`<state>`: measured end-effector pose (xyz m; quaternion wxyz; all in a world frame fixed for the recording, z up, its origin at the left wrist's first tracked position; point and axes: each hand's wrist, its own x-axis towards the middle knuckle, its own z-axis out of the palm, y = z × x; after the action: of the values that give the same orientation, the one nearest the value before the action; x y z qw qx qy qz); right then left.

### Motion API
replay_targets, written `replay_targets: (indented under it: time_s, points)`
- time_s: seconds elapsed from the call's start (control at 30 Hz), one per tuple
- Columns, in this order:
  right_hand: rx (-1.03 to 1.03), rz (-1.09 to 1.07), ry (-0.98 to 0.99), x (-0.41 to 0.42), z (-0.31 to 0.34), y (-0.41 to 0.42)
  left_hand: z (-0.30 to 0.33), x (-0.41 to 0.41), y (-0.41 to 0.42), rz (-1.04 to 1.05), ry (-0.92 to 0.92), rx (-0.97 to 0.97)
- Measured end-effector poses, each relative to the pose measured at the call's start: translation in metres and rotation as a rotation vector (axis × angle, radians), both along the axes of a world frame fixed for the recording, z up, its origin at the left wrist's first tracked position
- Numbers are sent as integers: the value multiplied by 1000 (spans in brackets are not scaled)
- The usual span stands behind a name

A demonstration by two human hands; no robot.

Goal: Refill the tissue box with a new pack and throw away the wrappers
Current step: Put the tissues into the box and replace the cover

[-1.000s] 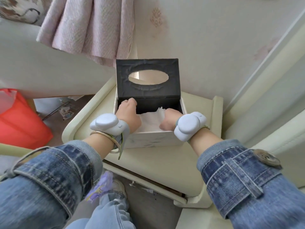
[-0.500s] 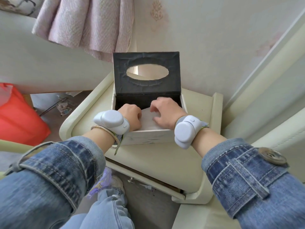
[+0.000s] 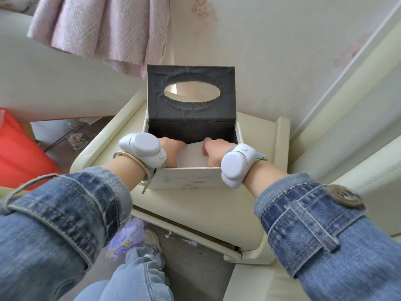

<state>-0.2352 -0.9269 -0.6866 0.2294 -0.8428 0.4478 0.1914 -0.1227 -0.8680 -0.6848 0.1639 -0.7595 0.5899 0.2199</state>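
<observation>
A white tissue box [image 3: 186, 178] stands on a cream bedside table [image 3: 208, 205]. Its dark lid [image 3: 191, 94], with an oval slot, is flipped up at the back. Inside lies a white stack of tissues [image 3: 191, 156]. My left hand [image 3: 172, 149] reaches down into the box at the stack's left end. My right hand [image 3: 213, 152] is in the box at the right end, fingers curled over the stack. Both hands press on or grip the tissues. A purple wrapper [image 3: 127, 238] lies low by my leg.
A red bin [image 3: 19, 146] stands on the floor at the left. A pink curtain [image 3: 102, 29] hangs behind the table, and a wall is right behind the box. The table's drawer [image 3: 195, 233] is slightly open below. A cream padded surface [image 3: 368, 170] borders the right side.
Both hands have sunk deeper into the box and the loose crumpled tissue top is now flat. The view has shifted a little closer.
</observation>
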Motion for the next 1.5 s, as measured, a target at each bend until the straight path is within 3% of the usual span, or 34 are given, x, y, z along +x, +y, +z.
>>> replay_targets:
  time_s: [0.3,0.43,0.73,0.87,1.0,1.07,1.27,1.4,1.5]
  points:
    - [-42,7,39,2,-2,1,-8,6,-1,-52,-66,-49]
    - [-38,35,28,-1,5,7,0,9,7,21,37,-203]
    - [-359,-160,-473,-8,25,2,33,18,21,168,69,-604]
    - [-541,-328,-509,-12,27,-2,42,20,23,364,78,-641]
    - [-263,-490,-561,-14,30,-11,42,18,20,481,218,-535]
    - [-170,-557,-683,-18,33,-15,40,20,21,532,318,-604]
    - [-142,-711,-956,-27,44,-12,43,34,25,630,480,-778]
    - [-226,-577,-978,-36,56,-1,53,31,39,596,509,-930]
    - [-162,-441,-893,-45,65,10,65,25,57,442,422,-974]
